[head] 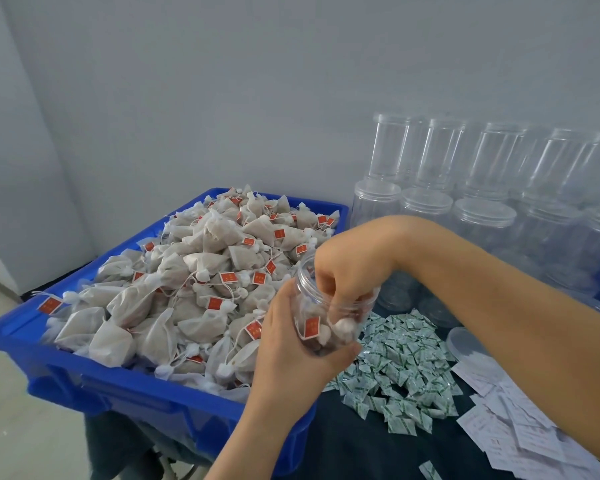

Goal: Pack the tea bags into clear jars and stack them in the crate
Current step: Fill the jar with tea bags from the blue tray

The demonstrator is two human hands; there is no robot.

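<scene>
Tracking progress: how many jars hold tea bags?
1: the jar in the left hand, beside the crate, right hand reaching inside. Stacked jars behind look empty; some may be hidden.

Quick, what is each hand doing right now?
Left hand: grips the clear jar from below and the side.
Right hand: fingers curled down inside the jar's mouth, pushing tea bags in; whether it holds one cannot be told.

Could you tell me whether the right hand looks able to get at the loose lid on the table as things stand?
Probably yes. The lid lies uncovered on the dark cloth just beneath the right forearm, but the right hand has its fingers inside the jar and must come out first.
</scene>
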